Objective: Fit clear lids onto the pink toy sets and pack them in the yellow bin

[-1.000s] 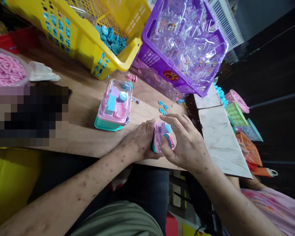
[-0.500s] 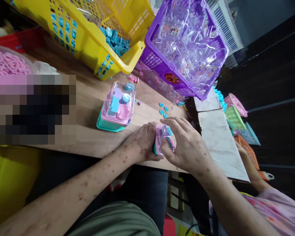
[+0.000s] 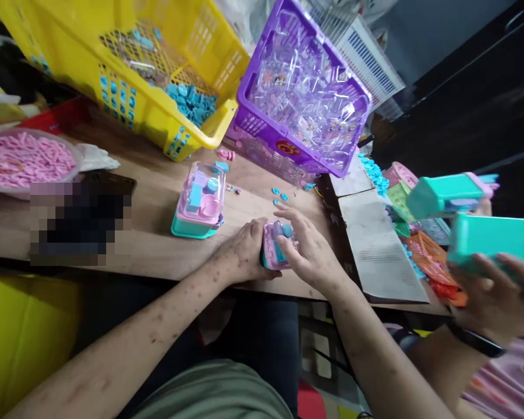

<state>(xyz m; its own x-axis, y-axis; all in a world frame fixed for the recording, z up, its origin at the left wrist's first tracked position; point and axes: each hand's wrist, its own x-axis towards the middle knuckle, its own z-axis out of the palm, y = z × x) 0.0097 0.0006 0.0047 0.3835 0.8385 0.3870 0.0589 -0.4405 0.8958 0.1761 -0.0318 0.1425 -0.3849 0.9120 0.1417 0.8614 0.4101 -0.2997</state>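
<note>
On the near edge of the wooden table, my left hand is wrapped round a small toy box with a pink top and a turquoise base. Over its top sits my right hand, fingers apart and curved, the thumb at the blue and pale purple pieces there. Whether the thumb presses on them or only hovers is unclear. A second toy box stands to the left, with a clear cover over its pink and blue parts. Small blue discs lie beyond my right hand.
Behind stand a yellow basket of blue pieces and a purple basket of clear covers. A bowl of pink pieces is at far left. At right, a co-worker's hand holds turquoise boxes near flattened cardboard.
My fingers have shifted slightly on the toy box, whose blue pieces now show more. The view has moved a little. A co-worker's hands have come in at right with turquoise boxes.
</note>
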